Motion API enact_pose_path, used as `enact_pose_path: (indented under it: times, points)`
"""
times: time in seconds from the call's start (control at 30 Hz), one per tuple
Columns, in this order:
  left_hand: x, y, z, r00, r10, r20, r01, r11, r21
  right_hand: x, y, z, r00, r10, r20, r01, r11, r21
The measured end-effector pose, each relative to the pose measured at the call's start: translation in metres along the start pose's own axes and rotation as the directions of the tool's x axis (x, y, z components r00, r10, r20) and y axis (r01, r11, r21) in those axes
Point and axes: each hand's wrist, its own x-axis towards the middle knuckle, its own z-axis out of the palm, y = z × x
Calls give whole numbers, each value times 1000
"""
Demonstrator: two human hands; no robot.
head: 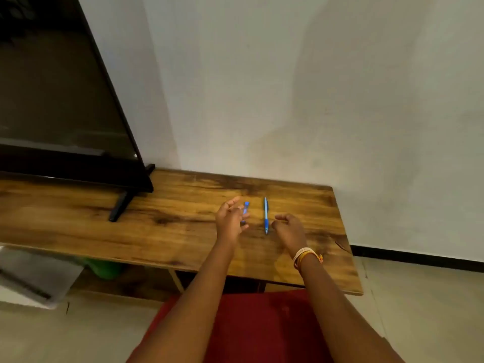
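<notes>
Two blue pens lie side by side on the wooden table (170, 205), both pointing away from me. The right pen (266, 216) is sharp and fully visible. The left pen (246, 207) is blurred, and my left hand's fingers hide part of it. My left hand (230, 218) hovers just left of that pen with its fingers loosely curled and nothing in them. To the right of the other pen is my right hand (289, 230), fingers loosely curled and empty. That wrist wears several bracelets (305, 255).
A black TV (60, 100) on a stand foot (120, 205) fills the table's left side. A white wall runs behind the table. The table's right edge is near my right hand. Below the table are a green object (104, 268), a grey tray (31, 279) and a red cloth (256, 326).
</notes>
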Motion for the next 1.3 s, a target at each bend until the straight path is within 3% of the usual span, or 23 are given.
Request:
enact_pose_path:
  times: [0.1, 0.2, 0.4, 0.6, 0.7, 0.8, 0.9, 0.97, 1.07, 1.17, 1.3]
  points:
    - [14, -8, 0, 997, -71, 0, 70, 989, -127, 16, 10, 9, 999, 35, -9, -34, 994, 107]
    - [22, -14, -6, 996, -81, 21, 84, 980, -179, 24, 18, 14, 999, 38, -6, -37, 996, 86]
    - [42, -10, -7, 997, -73, 40, 81, 965, -250, 43, 31, 17, 999, -41, 17, 43, 982, -183]
    - [61, -18, -5, 994, -60, 92, 77, 979, -191, 43, 29, 33, 980, -175, -95, 107, 866, -489]
    - [69, -21, -3, 995, -51, 91, 66, 984, -168, 46, 27, 37, 976, -164, -141, 72, 861, -503]
    - [75, -21, 1, 994, -39, 103, 56, 986, -160, 54, 25, 32, 984, -101, -150, 34, 916, -399]
    - [75, -21, 4, 994, -25, 109, 45, 983, -180, 63, 21, 22, 993, 80, -92, -80, 997, -4]
    - [74, -21, 7, 992, -15, 122, 36, 985, -168, 67, 18, 11, 963, 258, 78, -269, 894, 358]
    - [74, -23, 12, 990, -20, 140, 43, 986, -161, 73, 19, -2, 899, 290, 328, -438, 629, 642]
    - [72, -24, 20, 987, -24, 161, 47, 989, -139, 77, 22, -7, 897, 203, 392, -441, 452, 775]
    - [65, -32, 30, 968, -87, 237, 98, 995, -34, 77, 22, -4, 919, 152, 365, -393, 438, 808]
